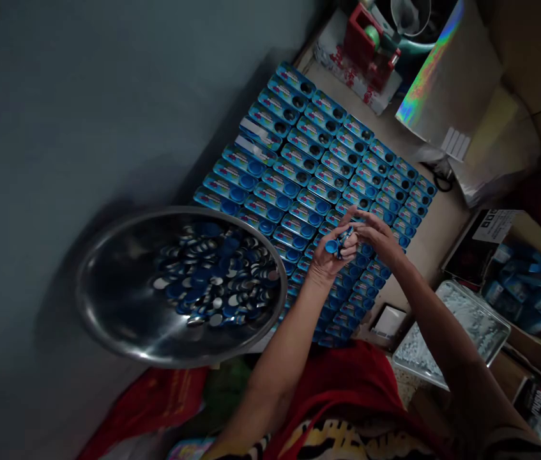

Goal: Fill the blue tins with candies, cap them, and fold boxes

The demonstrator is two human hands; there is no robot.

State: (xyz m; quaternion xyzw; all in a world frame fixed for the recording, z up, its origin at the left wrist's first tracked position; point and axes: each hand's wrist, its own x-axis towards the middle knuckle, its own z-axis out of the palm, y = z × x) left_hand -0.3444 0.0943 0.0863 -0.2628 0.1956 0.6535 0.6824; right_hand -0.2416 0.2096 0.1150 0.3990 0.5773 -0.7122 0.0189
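Observation:
My left hand [326,260] is above rows of small blue printed cases, its fingers curled around several small round blue caps [331,246]. Close beside it, my right hand [379,235] reaches over with fingers stretched and apart, its fingertips at the caps in the left hand. I cannot see anything held in the right hand. Beneath both hands, the blue cases [299,172] lie in tight slanted rows. Those farther off show dark round openings, while many nearer ones have a blue disc in that spot. Left of the hands, a steel bowl [117,300] holds many loose blue and silver caps.
A red tape dispenser [363,41] stands at the back beside a shiny holographic sheet [452,96]. To the right are a metal tray [500,332] of small white pieces and a cardboard box [471,249] of blue packs. A grey wall [83,96] borders the left.

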